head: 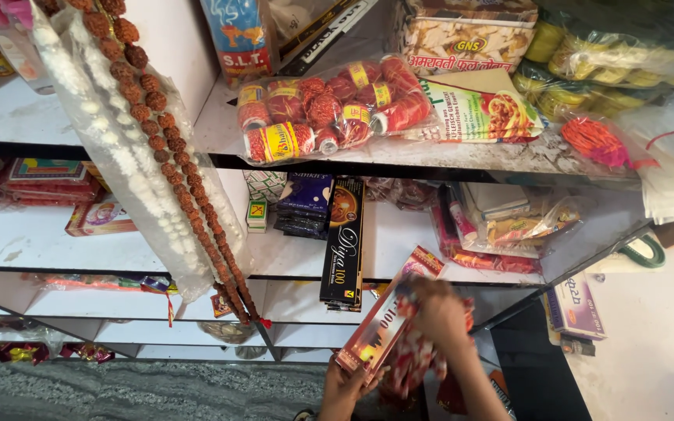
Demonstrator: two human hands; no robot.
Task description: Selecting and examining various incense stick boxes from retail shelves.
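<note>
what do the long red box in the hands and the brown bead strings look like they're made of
Red box: looks like glossy printed cardboard, with sharp folded edges and a slight sheen; left hand grips its lower end. Bead strings: rough, knobbly brown beads, probably dried seeds or wood, matte, hanging beside white beads in clear plastic.

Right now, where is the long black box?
In the head view, the long black box stands upright at the middle shelf's front edge, just above the long red box in the person's hands, right of the hanging brown bead strings.
</note>
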